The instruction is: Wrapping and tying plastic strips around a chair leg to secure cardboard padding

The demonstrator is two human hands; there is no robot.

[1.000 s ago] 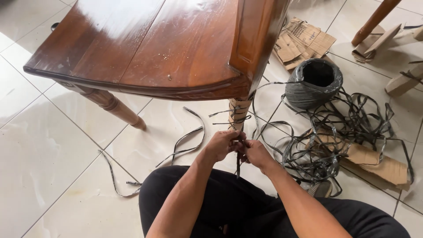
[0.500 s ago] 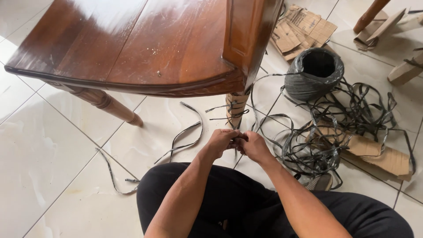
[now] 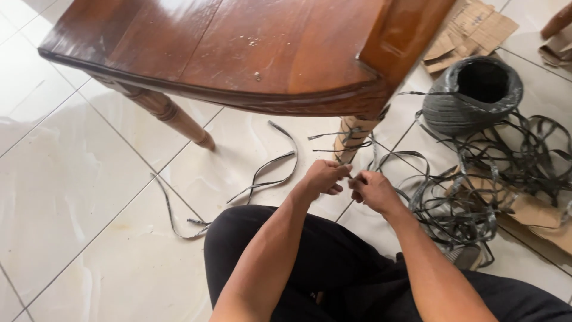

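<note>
Both hands pinch strap running up toward cardboard-wrapped table leg.

Table glossy red-brown; strap & coil dark grey; floor tiles cream; trousers blk.

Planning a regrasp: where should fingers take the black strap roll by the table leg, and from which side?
Grip the wall of the black strap roll from above, one finger inside its open hollow core, one outside. It stands upright, opening upward; loose strap clutters its near side, making a side approach riskier.
</note>
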